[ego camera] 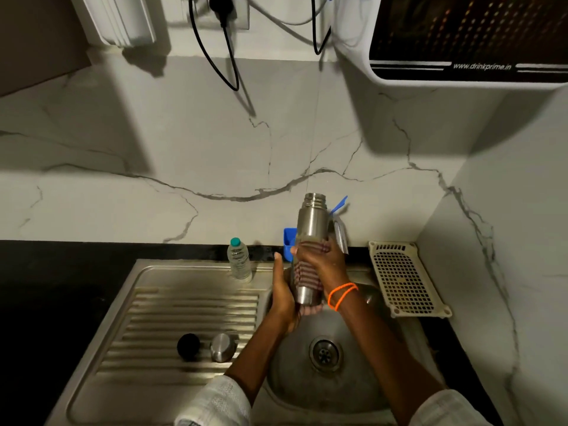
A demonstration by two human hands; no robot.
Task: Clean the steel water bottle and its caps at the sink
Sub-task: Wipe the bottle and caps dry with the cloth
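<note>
Upright, uncapped steel bottle (312, 222), cloth-wrapped.

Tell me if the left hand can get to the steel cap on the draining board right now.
Probably not yet. The left hand supports the steel bottle from below, so it is busy. The path itself looks free: the steel cap lies uncovered on the draining board, beside the black cap.

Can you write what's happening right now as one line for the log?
step: wiping steel bottle with striped cloth | left hand: holds base | right hand: grips cloth | caps: on drainboard
</note>
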